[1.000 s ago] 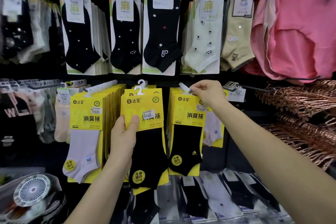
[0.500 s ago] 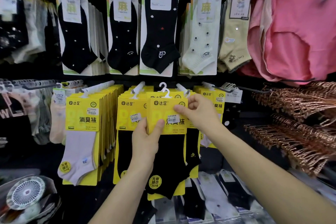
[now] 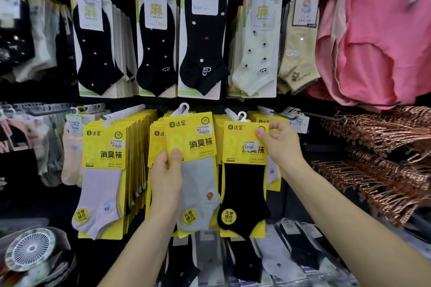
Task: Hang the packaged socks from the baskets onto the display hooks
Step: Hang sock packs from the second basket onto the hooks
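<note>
Pinching black sock pack (image 3: 245, 170) top corner with right hand (image 3: 283, 144), holding loop at display hook (image 3: 229, 113). Clasping grey sock pack (image 3: 193, 147) in left hand (image 3: 166, 177), probably next. Neighbouring hooks (image 3: 126, 113) already loaded.

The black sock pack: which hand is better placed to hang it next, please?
Right. The right hand pinches the black sock pack at its top corner, close to the hook; the left hand holds the grey pack.

Dark display wall (image 3: 321, 137): the upper row holds white-carded sock packs (image 3: 203, 35); below, white pegs (image 3: 126, 113) carry stacked yellow sock packs (image 3: 105, 154); copper hangers (image 3: 384, 147) bunch at right.
</note>
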The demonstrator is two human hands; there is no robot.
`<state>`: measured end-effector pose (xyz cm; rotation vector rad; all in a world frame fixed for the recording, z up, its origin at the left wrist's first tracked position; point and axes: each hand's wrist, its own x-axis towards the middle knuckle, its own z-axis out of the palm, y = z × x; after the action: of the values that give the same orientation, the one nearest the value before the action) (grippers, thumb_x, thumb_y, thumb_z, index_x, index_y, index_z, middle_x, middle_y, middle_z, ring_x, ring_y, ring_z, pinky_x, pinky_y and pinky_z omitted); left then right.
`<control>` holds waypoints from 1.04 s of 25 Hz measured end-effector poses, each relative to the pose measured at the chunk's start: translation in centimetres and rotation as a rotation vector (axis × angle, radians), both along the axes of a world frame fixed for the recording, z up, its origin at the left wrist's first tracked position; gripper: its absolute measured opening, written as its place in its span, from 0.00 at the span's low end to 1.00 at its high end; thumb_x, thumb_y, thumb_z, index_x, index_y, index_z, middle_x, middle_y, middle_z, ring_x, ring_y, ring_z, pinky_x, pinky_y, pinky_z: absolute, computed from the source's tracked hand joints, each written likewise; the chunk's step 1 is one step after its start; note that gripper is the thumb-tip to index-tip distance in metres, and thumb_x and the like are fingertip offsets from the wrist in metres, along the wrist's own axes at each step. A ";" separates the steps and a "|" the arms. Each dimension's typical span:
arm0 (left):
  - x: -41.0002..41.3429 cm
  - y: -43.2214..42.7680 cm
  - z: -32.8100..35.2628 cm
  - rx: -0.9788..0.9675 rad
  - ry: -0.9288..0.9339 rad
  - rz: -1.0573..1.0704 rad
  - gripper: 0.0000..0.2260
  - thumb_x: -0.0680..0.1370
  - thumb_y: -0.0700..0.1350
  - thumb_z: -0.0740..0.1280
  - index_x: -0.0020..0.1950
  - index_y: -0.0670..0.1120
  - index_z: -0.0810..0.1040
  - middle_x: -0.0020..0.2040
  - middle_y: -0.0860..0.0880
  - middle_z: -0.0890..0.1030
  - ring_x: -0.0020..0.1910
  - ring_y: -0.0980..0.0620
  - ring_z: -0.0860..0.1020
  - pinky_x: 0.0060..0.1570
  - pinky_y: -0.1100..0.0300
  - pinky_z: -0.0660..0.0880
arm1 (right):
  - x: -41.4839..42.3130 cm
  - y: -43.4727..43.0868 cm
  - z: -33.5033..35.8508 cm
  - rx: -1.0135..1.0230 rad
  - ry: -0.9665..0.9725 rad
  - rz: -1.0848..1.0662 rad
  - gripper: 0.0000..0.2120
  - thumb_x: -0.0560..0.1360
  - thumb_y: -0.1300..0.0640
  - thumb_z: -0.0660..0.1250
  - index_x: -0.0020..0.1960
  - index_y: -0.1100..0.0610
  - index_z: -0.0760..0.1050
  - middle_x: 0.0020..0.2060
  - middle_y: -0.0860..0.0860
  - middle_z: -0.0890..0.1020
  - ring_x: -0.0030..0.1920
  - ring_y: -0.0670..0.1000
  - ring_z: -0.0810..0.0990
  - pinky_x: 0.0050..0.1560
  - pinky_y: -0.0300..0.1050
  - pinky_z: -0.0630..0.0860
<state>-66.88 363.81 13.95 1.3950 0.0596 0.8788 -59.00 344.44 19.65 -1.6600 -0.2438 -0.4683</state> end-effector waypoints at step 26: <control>2.1 -5.9 0.8 0.022 0.116 -0.221 0.09 0.78 0.41 0.64 0.58 0.43 0.77 0.50 0.46 0.83 0.50 0.49 0.81 0.55 0.47 0.77 | -2.6 1.7 -4.8 0.193 -0.090 0.238 0.05 0.77 0.62 0.64 0.49 0.56 0.77 0.42 0.47 0.84 0.41 0.43 0.82 0.40 0.34 0.79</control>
<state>-64.76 357.89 14.70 1.4415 -0.0159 0.6168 -61.59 346.16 14.86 -1.4025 -0.4440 -0.3747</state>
